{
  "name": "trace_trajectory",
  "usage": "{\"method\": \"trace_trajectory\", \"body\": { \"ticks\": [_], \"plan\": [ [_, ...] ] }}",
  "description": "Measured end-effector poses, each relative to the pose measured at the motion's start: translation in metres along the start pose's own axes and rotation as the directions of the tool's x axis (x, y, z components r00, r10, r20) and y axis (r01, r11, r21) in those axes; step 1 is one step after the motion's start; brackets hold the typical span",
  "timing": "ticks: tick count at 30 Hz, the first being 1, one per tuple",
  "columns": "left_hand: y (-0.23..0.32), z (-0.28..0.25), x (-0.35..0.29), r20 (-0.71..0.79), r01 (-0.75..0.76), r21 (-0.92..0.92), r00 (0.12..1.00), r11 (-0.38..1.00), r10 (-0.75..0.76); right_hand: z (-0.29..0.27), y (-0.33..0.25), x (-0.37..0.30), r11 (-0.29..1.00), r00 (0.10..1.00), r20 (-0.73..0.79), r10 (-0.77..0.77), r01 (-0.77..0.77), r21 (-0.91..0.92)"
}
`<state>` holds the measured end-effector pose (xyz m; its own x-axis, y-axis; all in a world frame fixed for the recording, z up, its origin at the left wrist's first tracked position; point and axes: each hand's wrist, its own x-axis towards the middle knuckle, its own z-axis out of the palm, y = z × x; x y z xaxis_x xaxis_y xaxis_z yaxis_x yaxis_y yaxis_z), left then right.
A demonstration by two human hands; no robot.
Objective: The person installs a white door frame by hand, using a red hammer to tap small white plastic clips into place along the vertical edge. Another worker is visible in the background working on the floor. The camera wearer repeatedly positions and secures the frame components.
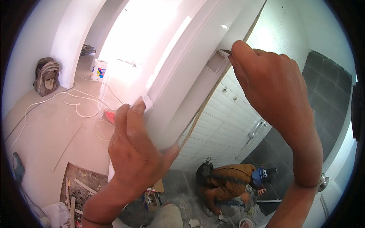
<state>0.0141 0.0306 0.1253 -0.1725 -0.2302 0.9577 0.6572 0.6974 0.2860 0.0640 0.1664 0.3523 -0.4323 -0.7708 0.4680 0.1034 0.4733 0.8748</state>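
Observation:
A white door frame point(180, 89) slants through the middle of the view, with a rectangular recess point(216, 62) cut into its inner face. My left hand point(133, 152) is closed around the frame's lower part, thumb on the near side. Its fingertips press a small white piece point(146, 103) against the left edge; I cannot make out its kind. At the recess, my right hand point(272, 81) pinches a thin, dark flat piece point(226, 51). Only that piece's tip shows; the rest is hidden in the fist.
Below right, a person point(232, 182) crouches in a tiled shower area near a hand shower point(253, 133). Leftward are a backpack point(47, 76), a white bucket point(99, 70), loose white cable point(78, 102) and a floor pit point(85, 182) with rubble. A door knob point(323, 182) is right of my forearm.

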Motion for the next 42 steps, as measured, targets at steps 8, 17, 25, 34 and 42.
{"method": "trace_trajectory", "body": {
  "ticks": [8, 17, 25, 34, 42],
  "plan": [
    [-0.002, 0.003, 0.002, -0.025, -0.021, -0.021, 0.999, 1.0, 0.02, -0.009, -0.002, 0.003, 0.998, 0.999, 0.053, -0.009, 0.012, -0.059],
    [0.001, 0.001, 0.003, -0.03, -0.001, -0.033, 1.0, 0.999, 0.0, -0.021, -0.011, 0.011, 0.981, 0.993, 0.117, 0.004, 0.019, -0.192],
    [0.002, 0.0, 0.004, -0.009, 0.042, -0.041, 0.999, 0.998, -0.042, -0.028, -0.016, 0.015, 0.991, 0.986, 0.162, 0.051, -0.029, -0.134],
    [0.003, 0.0, 0.005, 0.003, 0.087, -0.082, 0.996, 0.993, -0.087, -0.027, -0.019, 0.015, 0.98, 0.962, 0.227, 0.155, -0.12, -0.161],
    [0.002, 0.003, 0.005, 0.002, 0.089, -0.095, 0.996, 0.991, -0.089, -0.021, -0.015, 0.012, 0.973, 0.969, 0.219, 0.115, -0.065, -0.221]
  ]
}}
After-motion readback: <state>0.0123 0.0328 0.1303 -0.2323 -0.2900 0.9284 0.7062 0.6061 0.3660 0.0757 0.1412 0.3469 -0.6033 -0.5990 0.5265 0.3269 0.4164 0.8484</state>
